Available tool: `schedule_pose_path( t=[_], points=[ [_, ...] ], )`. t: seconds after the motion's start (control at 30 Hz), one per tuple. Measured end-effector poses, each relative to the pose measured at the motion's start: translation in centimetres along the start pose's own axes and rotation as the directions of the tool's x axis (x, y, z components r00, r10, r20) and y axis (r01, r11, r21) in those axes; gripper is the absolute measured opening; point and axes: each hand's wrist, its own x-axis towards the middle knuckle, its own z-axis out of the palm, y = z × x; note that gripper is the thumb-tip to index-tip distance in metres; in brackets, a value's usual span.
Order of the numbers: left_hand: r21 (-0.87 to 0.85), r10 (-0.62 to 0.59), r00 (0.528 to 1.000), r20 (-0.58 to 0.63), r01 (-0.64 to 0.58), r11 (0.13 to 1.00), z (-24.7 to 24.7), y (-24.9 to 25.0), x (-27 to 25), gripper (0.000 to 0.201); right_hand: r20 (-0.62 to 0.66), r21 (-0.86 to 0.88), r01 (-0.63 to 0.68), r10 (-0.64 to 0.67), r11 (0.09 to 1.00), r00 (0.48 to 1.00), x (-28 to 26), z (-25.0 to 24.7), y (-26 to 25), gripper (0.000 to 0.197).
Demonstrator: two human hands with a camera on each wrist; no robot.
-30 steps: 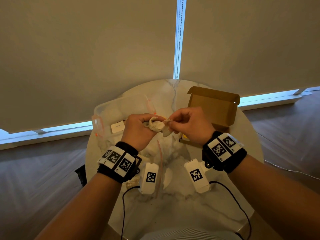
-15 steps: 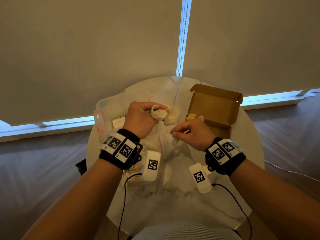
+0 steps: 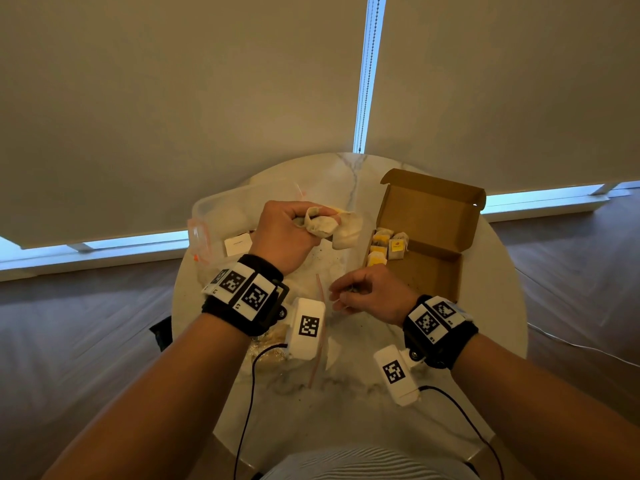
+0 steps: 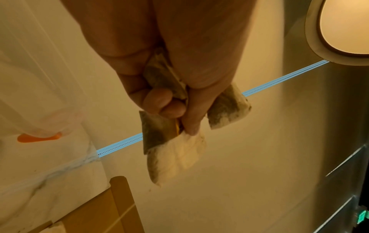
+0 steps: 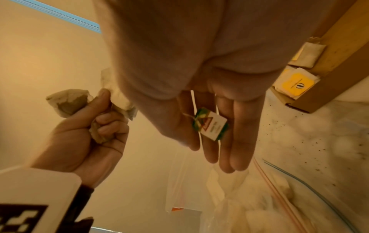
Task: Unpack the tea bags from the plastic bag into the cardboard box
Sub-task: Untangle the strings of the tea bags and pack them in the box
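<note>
A bunch of tea bags [image 3: 327, 225] is clenched in the left hand [image 3: 282, 233], held above the surface [image 3: 346, 410] and just left of the cardboard box [image 3: 433, 237]. The left wrist view shows what the head view does not: the thumb and curled fingers [image 4: 159, 102] pinch several pouches at once, one dark and one pale hanging below the grip, another poking out to the side.

The right hand [image 3: 367, 294] sits lower and nearer the body, beside the box's near left corner. From the head view its grip looks loosely curled; the right wrist view shows a small paper tag [image 5: 211, 124] on a white string lying against the fingers [image 5: 243, 134], which are only lightly bent. Whether they pinch the string I cannot tell.

More tea bags with yellow tags [image 3: 388, 245] lie in the box's far left corner, its lid standing open behind. The plastic bag [image 5: 269, 205] lies crumpled on the surface below the right hand, its red and blue zip strips plain only in the right wrist view. A clear plastic container [image 3: 221, 223] stands beyond the left hand.
</note>
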Motion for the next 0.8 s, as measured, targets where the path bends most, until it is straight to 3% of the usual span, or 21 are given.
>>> schedule_pose_path(
  t=[0.13, 0.3, 0.4, 0.53, 0.67, 0.8],
  points=[
    [-0.010, -0.009, 1.000, -0.008, 0.009, 1.000, 0.0, -0.1, 0.0, 0.028, 0.016, -0.038, 0.008, -0.008, 0.999, 1.000, -0.4, 0.3, 0.1, 0.029],
    [-0.019, -0.016, 1.000, 0.010, 0.016, 1.000, 0.0, -0.1, -0.1, 0.032, -0.015, 0.007, -0.020, 0.020, 1.000, 1.000, -0.4, 0.3, -0.2, 0.016],
    [-0.035, -0.023, 0.999, 0.033, 0.024, 0.999, -0.2, 0.0, -0.3, 0.029, -0.132, -0.130, 0.028, -0.045, 0.991, 0.990, -0.1, -0.2, -0.2, 0.009],
    [-0.085, -0.019, 0.994, 0.103, 0.028, 0.996, -0.4, 0.2, -1.0, 0.027, -0.338, -0.253, 0.022, -0.109, 0.967, 0.935, 0.6, -1.8, -0.7, 0.013],
    [-0.076, -0.052, 0.988, 0.144, 0.063, 0.995, -0.5, -0.1, -1.6, 0.022, -0.446, -0.094, 0.040, -0.078, 0.995, 0.892, 0.5, -3.0, -2.1, 0.013],
    [-0.056, -0.078, 0.983, 0.164, 0.088, 0.995, -0.4, -0.3, -2.1, 0.015, -0.456, -0.009, 0.132, -0.121, 0.991, 0.882, 0.1, -3.7, -3.7, 0.014]
  ],
)
